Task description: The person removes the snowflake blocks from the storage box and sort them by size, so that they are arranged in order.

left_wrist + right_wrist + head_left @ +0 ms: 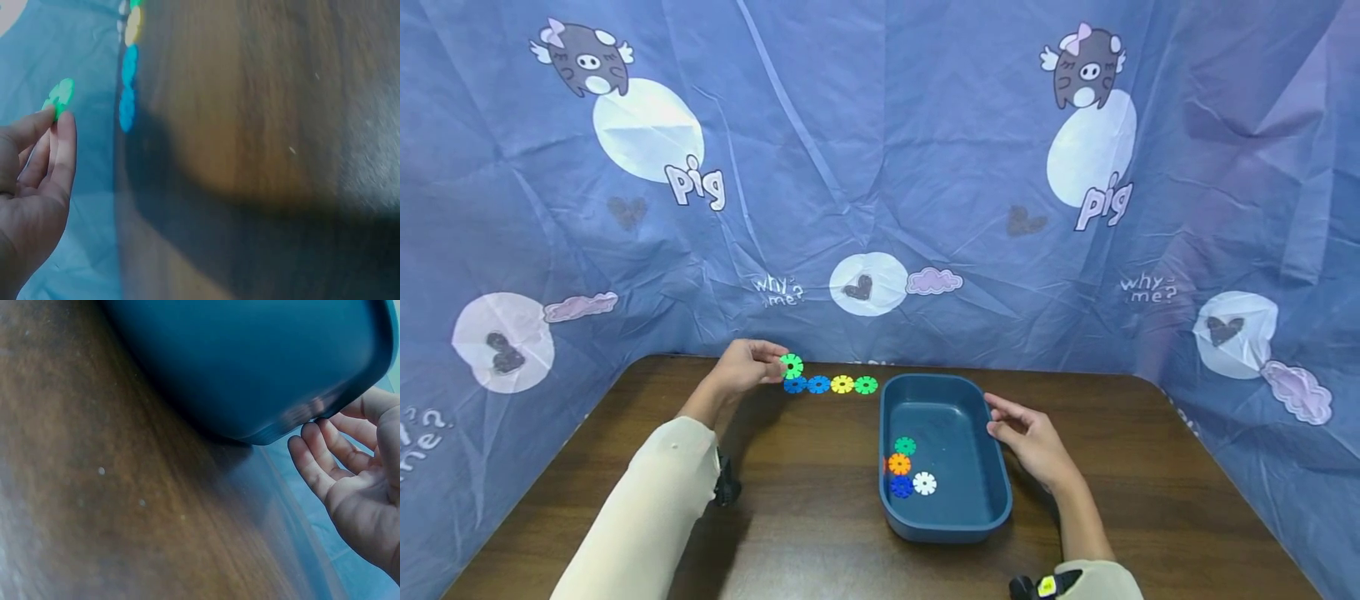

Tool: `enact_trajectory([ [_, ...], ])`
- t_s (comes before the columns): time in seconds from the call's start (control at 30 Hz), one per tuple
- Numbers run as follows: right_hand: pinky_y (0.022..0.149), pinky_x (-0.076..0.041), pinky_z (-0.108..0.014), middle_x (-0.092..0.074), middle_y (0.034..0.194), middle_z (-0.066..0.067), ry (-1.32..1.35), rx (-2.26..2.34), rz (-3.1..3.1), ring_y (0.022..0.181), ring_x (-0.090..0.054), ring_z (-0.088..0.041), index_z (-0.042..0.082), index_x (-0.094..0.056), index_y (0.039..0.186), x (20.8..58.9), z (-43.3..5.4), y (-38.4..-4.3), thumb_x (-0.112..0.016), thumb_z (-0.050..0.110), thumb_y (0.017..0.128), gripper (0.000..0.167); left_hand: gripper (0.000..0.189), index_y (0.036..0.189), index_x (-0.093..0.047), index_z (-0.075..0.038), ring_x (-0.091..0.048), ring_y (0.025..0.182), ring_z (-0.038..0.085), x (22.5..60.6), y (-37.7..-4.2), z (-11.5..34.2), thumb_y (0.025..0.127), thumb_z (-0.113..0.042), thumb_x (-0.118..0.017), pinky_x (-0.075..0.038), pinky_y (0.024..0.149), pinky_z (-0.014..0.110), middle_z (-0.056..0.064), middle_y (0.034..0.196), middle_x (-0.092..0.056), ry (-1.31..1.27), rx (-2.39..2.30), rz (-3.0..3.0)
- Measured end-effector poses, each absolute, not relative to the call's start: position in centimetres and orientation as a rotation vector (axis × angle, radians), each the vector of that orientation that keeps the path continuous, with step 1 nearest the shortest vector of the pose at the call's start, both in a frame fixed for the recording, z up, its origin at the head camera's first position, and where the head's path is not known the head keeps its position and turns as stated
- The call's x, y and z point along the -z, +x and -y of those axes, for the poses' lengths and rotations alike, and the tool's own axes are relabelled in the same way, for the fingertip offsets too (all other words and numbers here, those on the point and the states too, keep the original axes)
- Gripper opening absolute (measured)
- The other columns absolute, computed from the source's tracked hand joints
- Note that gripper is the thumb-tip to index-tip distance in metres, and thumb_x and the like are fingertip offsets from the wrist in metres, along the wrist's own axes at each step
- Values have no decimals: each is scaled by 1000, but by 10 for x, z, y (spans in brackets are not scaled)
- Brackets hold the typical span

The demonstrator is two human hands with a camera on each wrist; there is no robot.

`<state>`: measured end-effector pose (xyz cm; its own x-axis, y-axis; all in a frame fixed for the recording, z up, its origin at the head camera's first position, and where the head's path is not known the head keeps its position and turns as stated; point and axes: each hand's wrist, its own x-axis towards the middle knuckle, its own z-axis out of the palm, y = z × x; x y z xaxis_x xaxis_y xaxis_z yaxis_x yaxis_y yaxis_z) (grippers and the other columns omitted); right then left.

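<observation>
My left hand (745, 367) pinches a light green snowflake disc (791, 366) between thumb and fingertips, above the left end of a row of discs. In that row lie a blue disc (795, 385), another blue disc (818, 384), a yellow disc (842, 384) and a green disc (867, 385). The left wrist view shows the held green disc (60, 97) raised, apart from the row. My right hand (1033, 442) touches the right side of a dark blue bin (946, 529). In the right wrist view its fingers (306, 459) rest near the bin's lower outer edge.
Inside the bin, near its left wall, are a green disc (906, 447), an orange disc (899, 464), a dark blue disc (902, 487) and a white disc (925, 483). A red piece is partly hidden there. Behind the wooden table (805, 517) hangs a blue printed cloth (880, 167).
</observation>
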<state>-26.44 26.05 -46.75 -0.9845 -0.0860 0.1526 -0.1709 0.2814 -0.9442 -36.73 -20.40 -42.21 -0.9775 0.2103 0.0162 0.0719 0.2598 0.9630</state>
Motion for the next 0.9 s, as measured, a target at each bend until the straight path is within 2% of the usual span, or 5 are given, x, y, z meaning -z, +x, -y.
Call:
enact_trajectory([
  [0.07, 86, -55, -19, -61, 117, -21, 245, -1825, 2459, 100, -59, -11, 1, -60, 141, 467, -260, -264, -69, 7, 97, 45, 38, 129, -53, 23, -66, 81, 9, 427, -365, 210, 92, 16, -60, -61, 80, 29, 10, 92, -65, 215, -1893, -2376],
  [0.17, 86, -55, -19, -61, 117, -21, 240, -1826, 2460, 99, -59, -11, 2, -61, 140, 467, -260, -264, -69, 7, 97, 45, 39, 130, -51, 25, -66, 81, 9, 432, -362, 216, 93, 16, -59, -61, 80, 28, 14, 96, -67, 150, -1943, -2375],
  [0.5, 85, -55, -20, -61, 115, -20, 240, -1824, 2455, 98, -60, -11, 2, -61, 140, 467, -262, -264, -69, 7, 96, 45, 36, 129, -56, 20, -68, 81, 12, 448, -360, 226, 95, 12, -59, -61, 77, 28, 26, 113, -65, -34, -1860, -2499],
  [0.73, 86, -54, -19, -61, 118, -23, 263, -1820, 2452, 99, -59, -9, 0, -60, 141, 468, -261, -265, -69, 6, 97, 46, 36, 129, -59, 16, -69, 80, 13, 454, -360, 223, 94, 12, -60, -62, 78, 30, 23, 109, -66, -97, -1834, -2522],
  [0.9, 86, -54, -20, -61, 116, -20, 247, -1813, 2470, 99, -59, -12, 2, -60, 141, 469, -262, -265, -69, 7, 97, 45, 36, 128, -59, 16, -68, 84, 15, 455, -360, 219, 93, 14, -59, -61, 80, 30, 24, 110, -66, -122, -1853, -2509],
])
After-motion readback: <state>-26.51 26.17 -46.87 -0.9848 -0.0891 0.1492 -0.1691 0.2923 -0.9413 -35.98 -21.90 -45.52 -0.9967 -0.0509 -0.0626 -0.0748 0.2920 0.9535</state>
